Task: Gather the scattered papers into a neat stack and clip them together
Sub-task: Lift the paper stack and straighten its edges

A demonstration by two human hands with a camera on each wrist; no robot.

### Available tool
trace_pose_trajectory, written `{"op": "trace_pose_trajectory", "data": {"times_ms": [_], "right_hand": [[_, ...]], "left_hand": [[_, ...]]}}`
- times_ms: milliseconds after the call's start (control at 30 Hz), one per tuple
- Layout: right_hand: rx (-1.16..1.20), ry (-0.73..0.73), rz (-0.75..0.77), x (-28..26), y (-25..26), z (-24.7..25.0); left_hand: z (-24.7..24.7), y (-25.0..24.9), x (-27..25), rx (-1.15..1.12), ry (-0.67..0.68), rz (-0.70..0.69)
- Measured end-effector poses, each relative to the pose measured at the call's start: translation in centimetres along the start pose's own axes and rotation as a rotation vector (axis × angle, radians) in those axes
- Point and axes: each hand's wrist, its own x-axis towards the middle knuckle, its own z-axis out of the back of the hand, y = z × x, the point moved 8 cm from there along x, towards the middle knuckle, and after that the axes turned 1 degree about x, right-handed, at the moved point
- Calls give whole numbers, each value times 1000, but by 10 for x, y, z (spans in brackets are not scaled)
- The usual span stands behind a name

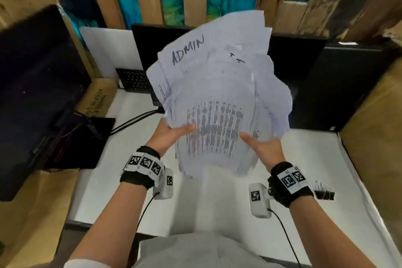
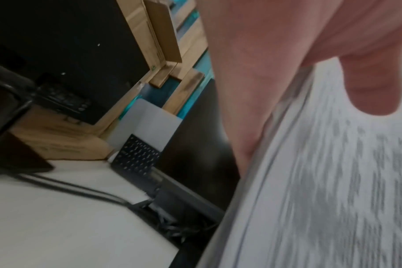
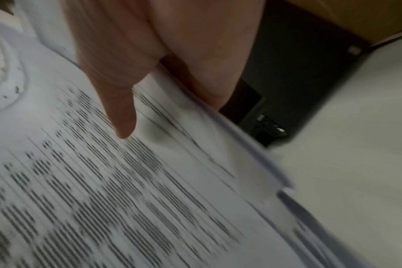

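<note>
An untidy bundle of white printed papers [image 1: 215, 102] hangs in the air above the white desk [image 1: 304, 169], its sheets fanned and misaligned; one sheet reads "ADMIN". My left hand [image 1: 174, 135] grips the bundle's left edge, thumb on top and fingers underneath. My right hand [image 1: 258, 146] grips the right edge the same way. In the left wrist view the thumb [image 2: 374, 87] presses the papers [image 2: 333, 190]. The right wrist view has the thumb [image 3: 122, 112] lying on the printed top sheet [image 3: 103, 190]. A black binder clip [image 1: 324, 193] lies on the desk beside my right wrist.
A black monitor [image 1: 152, 43] and keyboard [image 1: 132, 79] stand behind the papers. Black cables [image 1: 130, 121] run leftward to a dark device [image 1: 82, 137]. Cardboard boxes [image 1: 374, 137] flank the desk on both sides, and a dark box [image 1: 339, 87] stands at the back right.
</note>
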Motion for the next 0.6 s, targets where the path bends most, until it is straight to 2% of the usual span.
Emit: {"op": "trace_pose_trajectory", "data": {"times_ms": [133,233,367,400,500,600], "right_hand": [[57,-25,-77,10,-14,0],[95,-81,-1,15,15,1],[80,-42,135,17,47,9],[53,-5,123,18,47,11],[-172,123,-116,20,14,10],[-169,100,-120,23,7,2]], "left_hand": [[-3,19,3,-18,-26,150],[-5,11,9,-2,-2,173],[13,6,22,36,6,173],[16,8,21,88,40,201],[11,14,19,143,145,233],[-6,11,18,165,151,168]]}}
